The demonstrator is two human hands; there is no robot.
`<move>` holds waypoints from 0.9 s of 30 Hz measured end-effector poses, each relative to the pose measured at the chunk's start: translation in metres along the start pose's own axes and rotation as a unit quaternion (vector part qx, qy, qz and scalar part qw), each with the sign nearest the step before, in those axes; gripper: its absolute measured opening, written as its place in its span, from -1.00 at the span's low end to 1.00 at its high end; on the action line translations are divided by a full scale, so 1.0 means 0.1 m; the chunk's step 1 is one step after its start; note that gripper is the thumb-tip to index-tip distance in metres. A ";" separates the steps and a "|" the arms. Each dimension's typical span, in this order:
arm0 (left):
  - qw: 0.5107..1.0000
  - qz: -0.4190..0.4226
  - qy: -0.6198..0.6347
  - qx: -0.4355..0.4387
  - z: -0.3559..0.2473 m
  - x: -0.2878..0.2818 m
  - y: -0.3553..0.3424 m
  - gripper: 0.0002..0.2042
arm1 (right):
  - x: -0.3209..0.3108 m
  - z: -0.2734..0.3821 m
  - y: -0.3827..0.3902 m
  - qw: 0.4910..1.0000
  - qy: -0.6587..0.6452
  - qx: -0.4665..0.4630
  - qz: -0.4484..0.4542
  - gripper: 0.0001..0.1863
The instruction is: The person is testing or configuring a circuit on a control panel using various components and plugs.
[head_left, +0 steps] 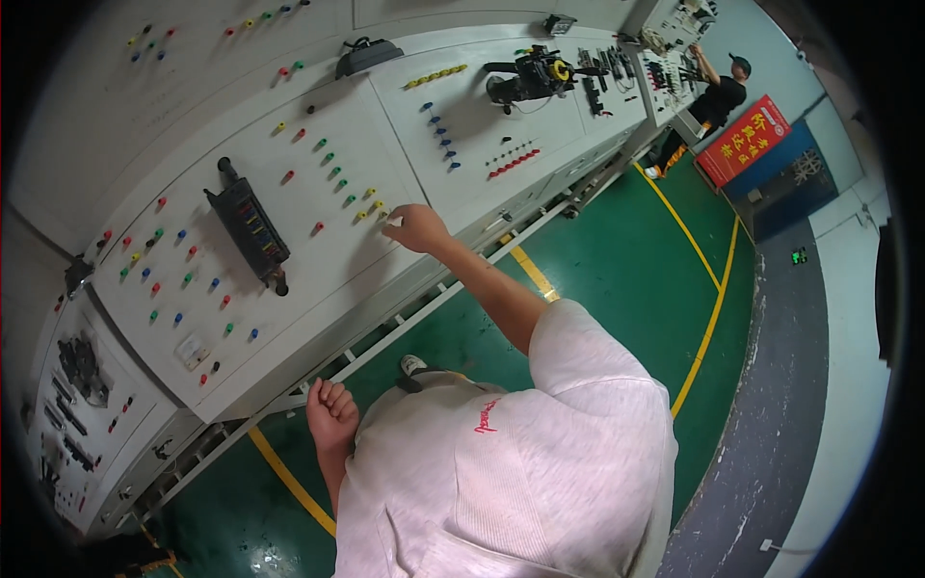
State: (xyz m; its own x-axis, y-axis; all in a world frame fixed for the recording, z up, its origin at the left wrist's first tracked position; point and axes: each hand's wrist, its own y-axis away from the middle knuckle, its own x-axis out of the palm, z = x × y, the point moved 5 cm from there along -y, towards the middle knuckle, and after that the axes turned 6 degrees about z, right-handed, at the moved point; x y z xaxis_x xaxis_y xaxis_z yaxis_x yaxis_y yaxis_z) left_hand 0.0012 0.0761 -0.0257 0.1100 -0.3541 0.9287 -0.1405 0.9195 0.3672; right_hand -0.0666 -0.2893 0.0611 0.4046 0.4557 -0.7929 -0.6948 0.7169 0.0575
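Observation:
My right hand [418,230] reaches over the front edge of a sloped white panel [318,275]. Its thumb and fingers are drawn together in a pinch beside a small group of yellow terminals [374,204]. Whatever sits between the fingertips is too small or hidden to name. Green terminals [336,172] run in a row just above that group, and a red terminal [319,226] stands to the left. My left hand [332,412] hangs below the panel's edge, fingers curled in, with nothing visible in it.
A black fuse box [249,226] is mounted on the panel, among many coloured terminals. Farther right, a steering-column switch assembly [533,77] sits on the adjoining panel. A person [725,94] in black works at the far end. A red sign [742,143] stands on the green floor [617,260].

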 end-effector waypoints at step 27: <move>0.999 -0.020 -0.014 0.023 0.07 -0.03 -0.01 -0.67 | -0.10 0.07 -0.07 0.995 0.057 -0.066 0.046 -0.45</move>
State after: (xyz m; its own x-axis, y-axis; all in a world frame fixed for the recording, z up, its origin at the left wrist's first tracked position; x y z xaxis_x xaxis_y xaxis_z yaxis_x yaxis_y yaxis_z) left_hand -0.0063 0.0745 -0.0285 0.0893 -0.3964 0.9137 -0.1807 0.8957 0.4063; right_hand -0.0616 -0.2953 0.0727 0.2706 0.4485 -0.8518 -0.8006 0.5962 0.0595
